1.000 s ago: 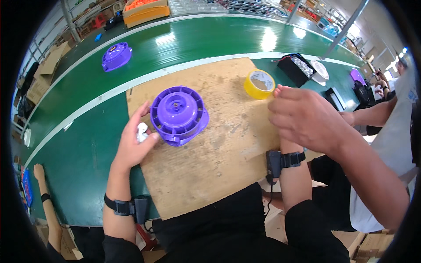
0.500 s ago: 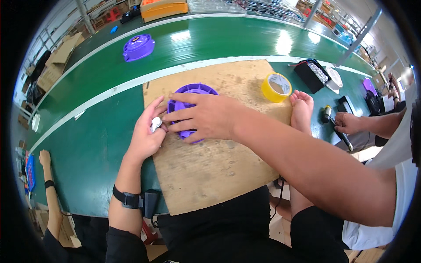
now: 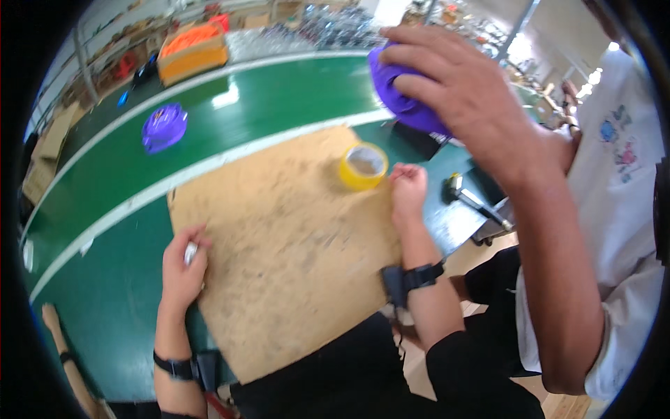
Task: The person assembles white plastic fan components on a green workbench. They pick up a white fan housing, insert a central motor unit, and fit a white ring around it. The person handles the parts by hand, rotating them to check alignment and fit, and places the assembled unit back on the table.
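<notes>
My left hand (image 3: 181,265) rests on the left edge of a brown fibreboard (image 3: 293,251), fingers closed on a small white piece (image 3: 190,251). At the board's right edge lies my right hand (image 3: 408,190), fingers curled with nothing in them, just right of a yellow tape roll (image 3: 363,166). A co-worker's hand (image 3: 453,91) reaches in from the right, high above the board, and grips a purple round plastic part (image 3: 398,94).
The board lies on a green conveyor belt (image 3: 279,91) with white edge lines. A second purple part (image 3: 165,127) sits on the belt at far left, an orange crate (image 3: 192,52) behind it. A hammer (image 3: 474,199) lies right of the board. The co-worker in a white shirt (image 3: 621,209) is close on the right.
The co-worker's hand took hold of the purple part on the board and lifted it up and to the right. My left hand stayed at the board's edge.
</notes>
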{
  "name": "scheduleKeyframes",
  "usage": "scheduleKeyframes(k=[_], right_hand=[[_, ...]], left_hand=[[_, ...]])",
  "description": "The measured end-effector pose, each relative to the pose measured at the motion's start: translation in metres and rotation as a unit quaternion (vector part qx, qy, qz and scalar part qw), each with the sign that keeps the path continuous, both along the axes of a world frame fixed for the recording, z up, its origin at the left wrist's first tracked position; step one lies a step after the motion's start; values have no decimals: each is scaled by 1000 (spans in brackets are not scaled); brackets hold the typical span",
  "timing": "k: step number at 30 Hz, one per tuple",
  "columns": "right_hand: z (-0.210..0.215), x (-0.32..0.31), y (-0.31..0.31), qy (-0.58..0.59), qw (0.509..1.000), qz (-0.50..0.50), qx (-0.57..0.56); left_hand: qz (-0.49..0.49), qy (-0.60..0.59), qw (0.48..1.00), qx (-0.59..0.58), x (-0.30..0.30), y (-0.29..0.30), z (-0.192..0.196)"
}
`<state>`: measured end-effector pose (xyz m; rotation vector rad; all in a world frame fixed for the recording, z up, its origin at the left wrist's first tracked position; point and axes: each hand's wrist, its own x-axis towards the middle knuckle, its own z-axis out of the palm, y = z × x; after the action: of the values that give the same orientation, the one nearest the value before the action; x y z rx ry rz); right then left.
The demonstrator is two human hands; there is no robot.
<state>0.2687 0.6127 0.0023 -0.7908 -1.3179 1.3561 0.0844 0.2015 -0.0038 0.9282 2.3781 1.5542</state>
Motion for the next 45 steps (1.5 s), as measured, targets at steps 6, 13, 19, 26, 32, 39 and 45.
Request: scheduleKeyframes(k=[6,13,19,26,32,39,45], right_hand=[[-29,-9,-12,-48,999,-16,-10],[-25,-8,-11,-68,997,-26,-16],[-23,-10,-14,-70,997,-17,-12],[-33,-10,-5,-61,997,-41,23],[-33,-17,-13,-68,997,-31,17],[-39,-12,-4,-72,996,-38,37],[-37,-16,-6,-88,994,-49,45]], left_hand=[[10,-75,997,16,12,-2,16],[6,-72,997,12,10,0,13],[14,-63,998,-2,8,-4,7],[6,-70,997,-12,8,1,8],[13,-81,997,0,7,-7,5],[-2,-53,999,1,5,-2,0],[2,-56,998,7,5,-2,3]])
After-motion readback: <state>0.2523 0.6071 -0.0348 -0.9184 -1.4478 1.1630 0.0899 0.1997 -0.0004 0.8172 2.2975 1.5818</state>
